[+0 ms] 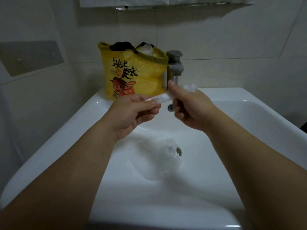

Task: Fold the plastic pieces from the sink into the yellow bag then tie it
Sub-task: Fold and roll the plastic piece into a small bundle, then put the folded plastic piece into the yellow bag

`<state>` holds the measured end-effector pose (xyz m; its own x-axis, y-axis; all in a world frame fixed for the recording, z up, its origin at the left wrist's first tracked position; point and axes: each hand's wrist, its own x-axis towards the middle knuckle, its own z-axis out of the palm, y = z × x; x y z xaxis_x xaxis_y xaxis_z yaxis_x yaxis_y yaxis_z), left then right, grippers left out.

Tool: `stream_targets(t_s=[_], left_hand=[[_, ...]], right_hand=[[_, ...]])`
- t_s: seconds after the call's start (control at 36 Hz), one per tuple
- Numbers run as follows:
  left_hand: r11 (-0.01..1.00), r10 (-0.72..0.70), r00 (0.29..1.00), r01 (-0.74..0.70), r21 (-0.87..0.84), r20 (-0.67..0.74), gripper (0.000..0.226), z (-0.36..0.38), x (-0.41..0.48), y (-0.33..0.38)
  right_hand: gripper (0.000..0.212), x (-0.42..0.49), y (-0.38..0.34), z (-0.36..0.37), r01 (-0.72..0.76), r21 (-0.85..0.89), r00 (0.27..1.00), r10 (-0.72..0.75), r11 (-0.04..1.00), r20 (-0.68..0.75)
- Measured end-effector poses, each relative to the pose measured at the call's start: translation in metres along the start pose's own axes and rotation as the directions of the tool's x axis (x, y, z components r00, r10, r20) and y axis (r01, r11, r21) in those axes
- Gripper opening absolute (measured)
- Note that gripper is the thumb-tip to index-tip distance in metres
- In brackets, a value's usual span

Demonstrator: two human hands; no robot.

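Two hands (132,112) (192,110) on plastic piece (163,97), yellow "美味" bag (146,85) behind

Blurry: plastic pile (156,156) in sink (249,113), half covering drain (179,151). Part of tap (175,63) behind yellow bag (132,72) & right hand (194,110). Bag's contents mostly hidden. Sink front cut off at btm edge.

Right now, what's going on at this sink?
A person holds a folded clear plastic piece over the white sink, the left hand pinching one end and the right hand gripping the other. More crumpled clear plastic lies in the basin by the drain. The yellow bag stands open on the ledge beside the tap, not yet tied.
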<state>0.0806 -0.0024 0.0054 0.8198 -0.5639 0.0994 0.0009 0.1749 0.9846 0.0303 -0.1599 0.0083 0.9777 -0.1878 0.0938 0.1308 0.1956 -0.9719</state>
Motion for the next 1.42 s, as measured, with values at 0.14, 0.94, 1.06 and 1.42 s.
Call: stream_targets(t_s=[0.14,0.94,1.06,1.42], left_hand=[[1.0,-0.019,1.0,0.019,-0.004,-0.004,0.01,-0.007,0.001,0.002],[0.953,0.272,0.9,-0.203,0.226,-0.34,0.011,-0.032,0.056,0.091],[0.88,0.371,0.88,-0.231,0.414,-0.298,0.014,-0.035,0.075,0.109],[0.485,0.337,0.938,-0.093,0.87,-0.087,0.013,-0.061,0.111,0.116]], right_hand=[[0.017,0.0,-0.006,-0.01,-0.022,-0.017,0.999,0.022,1.0,0.034],[0.016,0.056,-0.093,0.013,0.196,-0.305,0.977,-0.213,0.932,-0.023],[0.014,0.078,-0.114,0.015,0.212,-0.431,0.962,-0.264,0.877,-0.063],[0.023,0.154,-0.112,0.02,0.153,-0.929,0.945,-0.325,0.337,0.038]])
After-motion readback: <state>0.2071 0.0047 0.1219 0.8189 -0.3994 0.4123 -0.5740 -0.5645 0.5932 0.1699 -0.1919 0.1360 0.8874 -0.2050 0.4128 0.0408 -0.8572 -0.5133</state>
